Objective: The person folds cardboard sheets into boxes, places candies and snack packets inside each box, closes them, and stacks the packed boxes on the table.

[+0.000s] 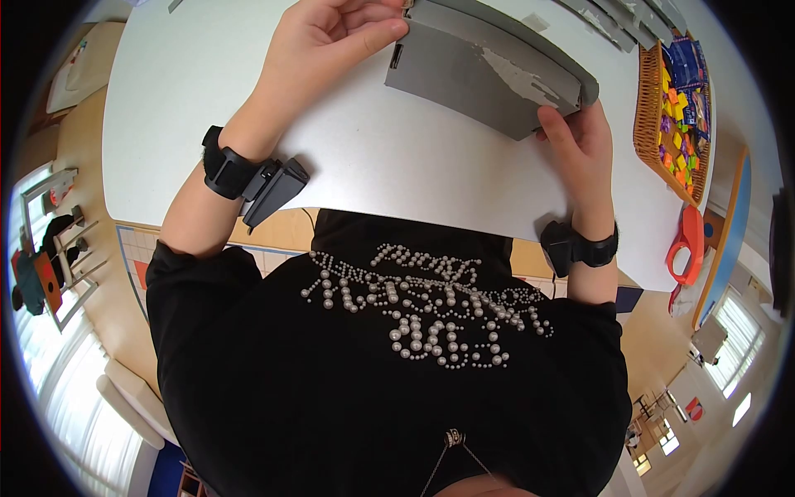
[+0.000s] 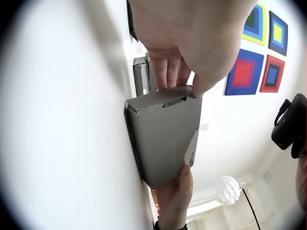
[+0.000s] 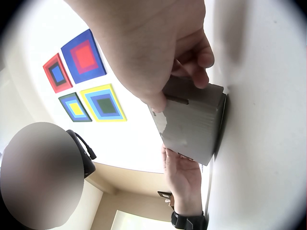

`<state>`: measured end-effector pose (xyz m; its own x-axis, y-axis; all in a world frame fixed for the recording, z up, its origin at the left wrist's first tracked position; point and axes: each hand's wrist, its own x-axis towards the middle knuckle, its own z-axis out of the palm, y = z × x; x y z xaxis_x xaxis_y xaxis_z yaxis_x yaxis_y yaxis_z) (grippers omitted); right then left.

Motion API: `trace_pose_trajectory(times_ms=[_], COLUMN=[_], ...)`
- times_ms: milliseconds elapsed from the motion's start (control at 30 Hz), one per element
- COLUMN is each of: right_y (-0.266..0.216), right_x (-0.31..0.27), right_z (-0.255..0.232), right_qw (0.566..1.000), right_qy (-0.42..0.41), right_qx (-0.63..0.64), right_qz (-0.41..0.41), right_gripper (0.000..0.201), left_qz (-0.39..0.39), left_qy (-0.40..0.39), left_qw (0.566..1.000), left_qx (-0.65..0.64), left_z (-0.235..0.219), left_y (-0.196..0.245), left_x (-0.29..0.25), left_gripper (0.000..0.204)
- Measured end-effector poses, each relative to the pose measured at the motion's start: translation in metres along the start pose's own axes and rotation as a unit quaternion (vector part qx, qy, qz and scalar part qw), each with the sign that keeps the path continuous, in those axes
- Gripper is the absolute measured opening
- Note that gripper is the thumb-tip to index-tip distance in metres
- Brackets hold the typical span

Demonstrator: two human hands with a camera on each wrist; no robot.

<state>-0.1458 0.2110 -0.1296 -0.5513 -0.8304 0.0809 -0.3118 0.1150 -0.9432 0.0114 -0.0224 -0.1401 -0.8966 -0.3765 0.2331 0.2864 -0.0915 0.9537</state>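
Both hands hold a grey cardboard box (image 1: 472, 79) over the white table (image 1: 373, 157). Its near face carries a torn, paler patch toward the right, and slots show at its ends. My left hand (image 1: 319, 54) pinches the left end, thumb on the near edge and fingers behind. At the other end my right hand (image 1: 581, 149) grips the lower right corner, its thumb on the near face. In the left wrist view the box (image 2: 163, 136) stands on edge close to the table surface. The right wrist view shows the box (image 3: 189, 129) between both hands.
A wicker basket (image 1: 648, 137) with colourful small pieces and blue packets stands at the right. Further grey cardboard pieces (image 1: 603, 25) lie at the back right. Red-handled scissors (image 1: 686, 248) rest at the table's right edge.
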Motion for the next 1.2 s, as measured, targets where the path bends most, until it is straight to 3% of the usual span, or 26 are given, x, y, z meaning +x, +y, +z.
trace_pose_trajectory(times_ms=[733,1033,1100,1200], right_y=[0.002,0.003,0.003,0.004], right_x=[0.000,-0.001,0.000,0.001], right_z=[-0.001,-0.001,-0.002,-0.002], right_qw=[1.000,0.999,0.999,0.997], right_qy=[-0.001,-0.003,-0.005,-0.011], right_qx=[-0.001,-0.002,-0.009,-0.014], right_qz=[-0.008,-0.042,-0.048,-0.069], right_gripper=[0.034,0.034,0.033,0.032], left_qz=[-0.009,0.039,0.114,0.059], left_qy=[0.011,-0.010,-0.057,-0.020], left_qw=[0.999,0.999,0.990,0.995], left_qx=[0.041,0.017,0.062,0.077], left_z=[0.000,-0.003,-0.013,-0.006], left_y=[0.001,0.002,-0.007,0.003], left_x=[-0.002,-0.001,0.003,-0.001], left_gripper=[0.023,0.011,0.007,0.005])
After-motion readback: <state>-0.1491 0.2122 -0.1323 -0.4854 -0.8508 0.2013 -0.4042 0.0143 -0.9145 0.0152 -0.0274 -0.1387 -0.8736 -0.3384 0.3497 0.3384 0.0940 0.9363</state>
